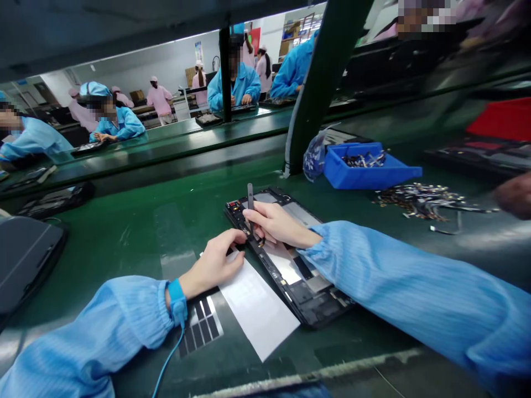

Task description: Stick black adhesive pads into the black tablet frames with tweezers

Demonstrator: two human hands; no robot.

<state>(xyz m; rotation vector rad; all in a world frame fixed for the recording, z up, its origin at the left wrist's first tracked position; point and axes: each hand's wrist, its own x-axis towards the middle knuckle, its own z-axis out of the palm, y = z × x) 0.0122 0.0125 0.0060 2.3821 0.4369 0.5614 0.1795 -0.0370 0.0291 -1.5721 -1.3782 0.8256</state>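
Note:
An opened tablet lies slantwise on the green bench, its boards and silvery inner parts exposed. My right hand is over its upper part, closed round dark tweezers that stand nearly upright, tips down by the tablet's left side. A small dark connector piece shows at the tips; whether they grip it I cannot tell. My left hand rests at the tablet's left edge, thumb and forefinger apart, fingertips partly hidden. Beneath that hand lies a white sheet of paper, its edge against the tablet.
A clear sheet with black adhesive strips lies by my left wrist, which wears a blue corded strap. At right are a blue bin, a pile of flex cables and another person's hand. A green post rises behind.

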